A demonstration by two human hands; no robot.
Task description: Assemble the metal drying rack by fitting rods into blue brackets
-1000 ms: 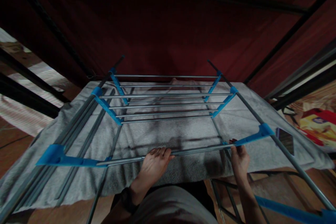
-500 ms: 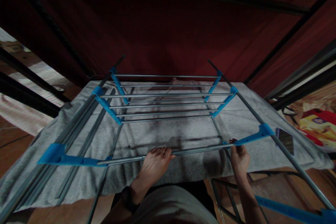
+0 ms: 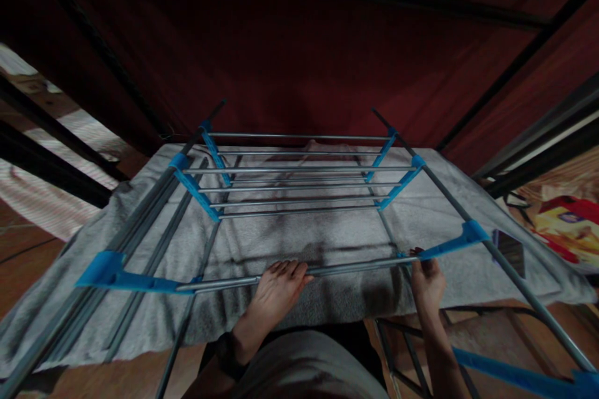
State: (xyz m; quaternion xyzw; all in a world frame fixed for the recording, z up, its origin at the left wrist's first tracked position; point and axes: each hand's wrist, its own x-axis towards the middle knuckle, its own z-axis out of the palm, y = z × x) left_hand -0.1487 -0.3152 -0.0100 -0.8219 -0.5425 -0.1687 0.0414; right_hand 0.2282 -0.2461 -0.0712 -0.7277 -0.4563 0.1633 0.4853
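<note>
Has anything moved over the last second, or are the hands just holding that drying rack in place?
Almost nothing changed. The view shifted slightly, so the left blue plastic bracket sits a little further right in the picture. The left hand still rests on the near grey metal rod, and the right hand still grips its end. The grey towel lies as before.

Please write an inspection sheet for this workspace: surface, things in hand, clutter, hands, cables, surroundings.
Surface: grey towel spread flat under the rack.
Things in hand: drying rack, grey rods, blue brackets; nearest rod gripped.
Clutter: dark phone-like object on the towel; colourful package at right.
Hands: left hand over the rod; right hand at its bracket end.
Cables: nothing seen.
Surroundings: dark red wall, black bars.
</note>
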